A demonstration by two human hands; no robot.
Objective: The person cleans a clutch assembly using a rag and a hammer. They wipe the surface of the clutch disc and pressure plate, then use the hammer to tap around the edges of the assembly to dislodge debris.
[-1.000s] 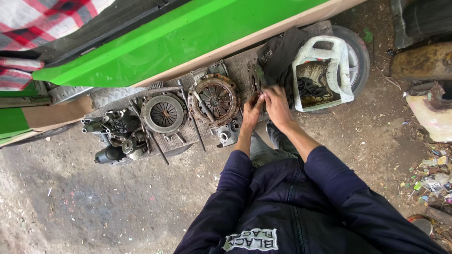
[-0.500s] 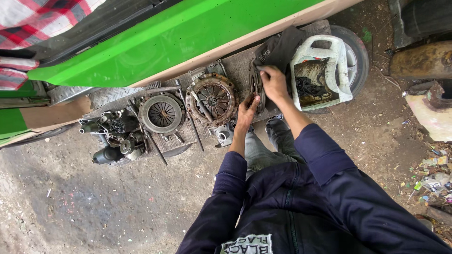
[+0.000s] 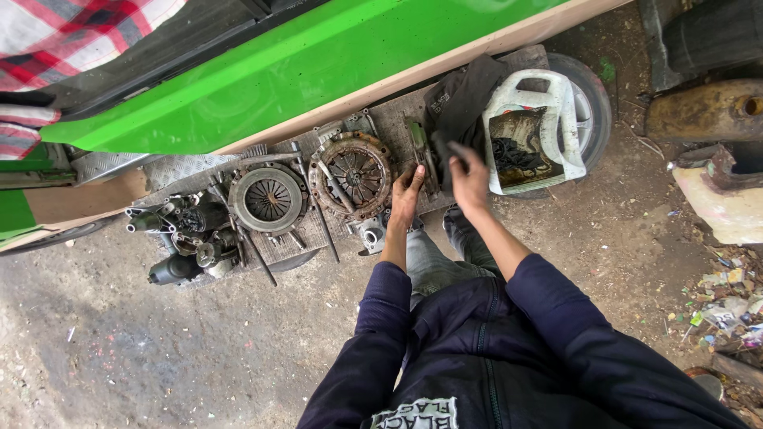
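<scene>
- Your left hand (image 3: pixel 407 193) lies flat, fingers together and pointing to 12 o'clock, pressed on the worn grey board (image 3: pixel 397 127) just right of the rusty round clutch cover (image 3: pixel 351 174).
- Your right hand (image 3: pixel 469 176) is closed around a small dark object (image 3: pixel 447 149); can't tell what it is, it's blurred.
- That dark object sits at the 12 o'clock tip of your right hand, over the edge of the black crumpled cloth (image 3: pixel 461 99).
- A narrow greenish metal part (image 3: pixel 419 147) lies on the board between your two hands, running roughly 12 to 6.
- At 3 o'clock from your right hand: a cut-open white plastic jug (image 3: pixel 556 119) with dark oily contents, resting on a wheel with a black tyre (image 3: pixel 592 103).
- At 9 o'clock from the clutch cover: a round grey clutch pressure plate (image 3: pixel 269 199), just beside it.
- Further toward 9: a cluster of dark greasy engine parts and cylinders (image 3: pixel 187 238) at the board's left end.
- A small silver metal housing (image 3: pixel 369 234) sits at 7 o'clock from your left hand, near your wrist.
- Long thin metal rods (image 3: pixel 322 230) lie across the board between the two clutch parts.
- A bright green vehicle body panel (image 3: pixel 318 71) runs along 12 o'clock behind the board.
- Everything sits on a bare dirt ground (image 3: pixel 159 349).
</scene>
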